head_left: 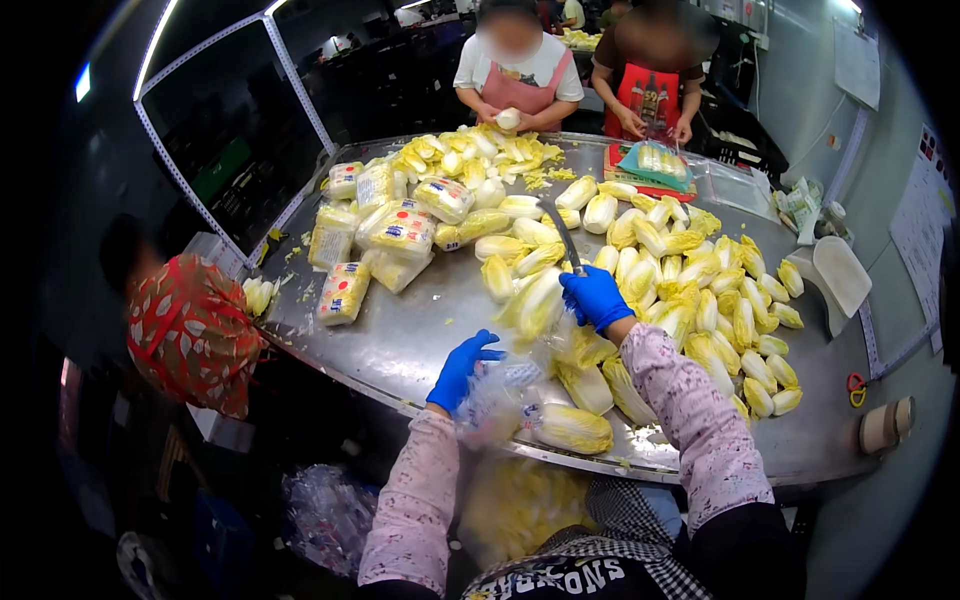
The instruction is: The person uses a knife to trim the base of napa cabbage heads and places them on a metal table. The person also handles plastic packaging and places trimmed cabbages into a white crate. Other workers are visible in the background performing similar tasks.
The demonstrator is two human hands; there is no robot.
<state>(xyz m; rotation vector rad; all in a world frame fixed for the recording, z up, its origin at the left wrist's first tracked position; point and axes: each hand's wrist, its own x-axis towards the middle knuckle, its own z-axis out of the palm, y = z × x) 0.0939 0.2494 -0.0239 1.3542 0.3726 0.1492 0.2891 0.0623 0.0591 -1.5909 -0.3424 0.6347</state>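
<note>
My right hand [597,298], in a blue glove, is closed round the handle of a curved knife [563,232], whose blade points up and away over the cabbages. Just left of that hand is a slightly blurred napa cabbage [538,303]; whether my fingers touch it I cannot tell. My left hand [463,368], also gloved in blue, pinches a crumpled clear plastic bag [492,402] at the near table edge. A napa cabbage with clear wrap about one end [572,429] lies right of the bag. Loose cabbages [700,310] are heaped to the right.
Bagged cabbages [400,230] are stacked at the left of the metal table [400,345]. Across it, one person [520,75] holds a cabbage piece and another [655,90] handles a pack. A white scoop [838,280] and red scissors [856,389] lie at the right.
</note>
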